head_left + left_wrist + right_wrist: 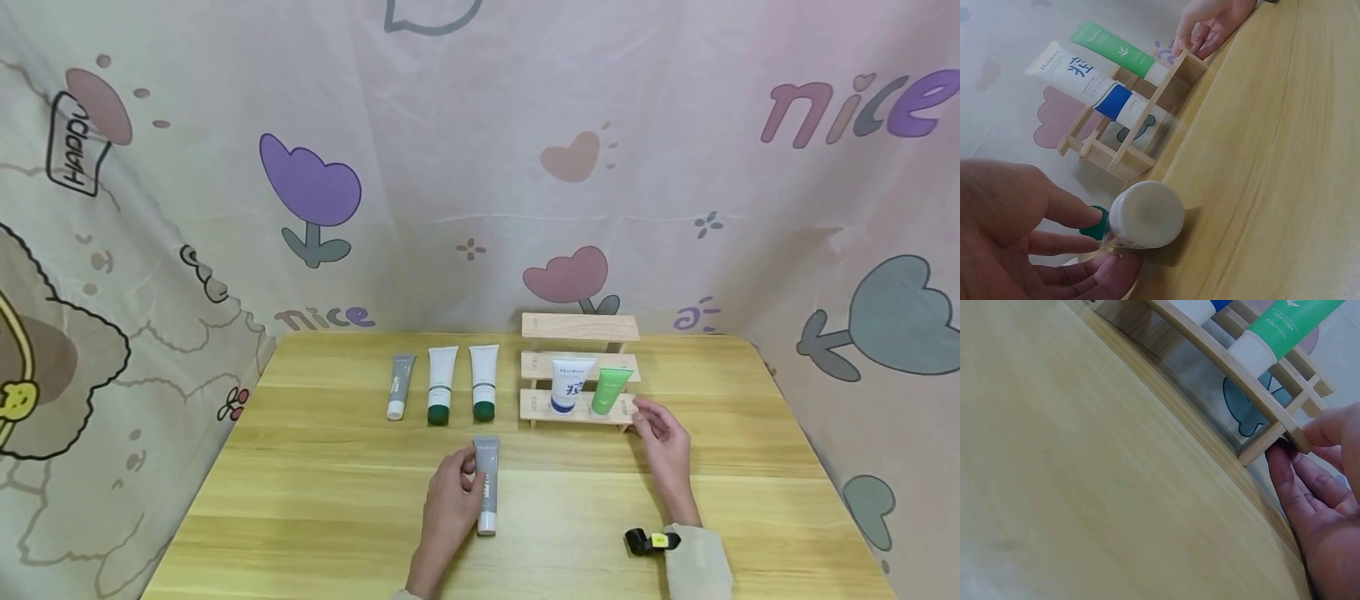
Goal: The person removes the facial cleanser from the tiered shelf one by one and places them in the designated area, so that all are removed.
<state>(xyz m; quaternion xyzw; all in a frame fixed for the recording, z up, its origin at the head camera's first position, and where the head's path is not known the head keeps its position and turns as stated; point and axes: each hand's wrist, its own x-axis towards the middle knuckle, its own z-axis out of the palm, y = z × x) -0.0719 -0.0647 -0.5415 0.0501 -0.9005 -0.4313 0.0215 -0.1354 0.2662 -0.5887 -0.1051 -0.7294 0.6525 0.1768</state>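
Note:
A grey tube [487, 487], its white cap [1147, 215] towards the front, is at the front middle. My left hand [452, 504] pinches its left edge, thumb over it and fingers alongside; the contact is partly hidden in the left wrist view. At the right end of a three-tier wooden rack [579, 325], my right hand [666, 446] grips the lowest shelf [1235, 369], fingers beneath its end. On that shelf a white and blue tube [570, 383] and a green tube [611, 390] stand side by side, caps down.
Left of the rack are two white tubes [442, 383] [484, 379] with green caps and a smaller grey tube [401, 385]. A printed cloth [450, 167] hangs behind the wooden table [322, 500]. A black and yellow device [651, 542] is by the right wrist.

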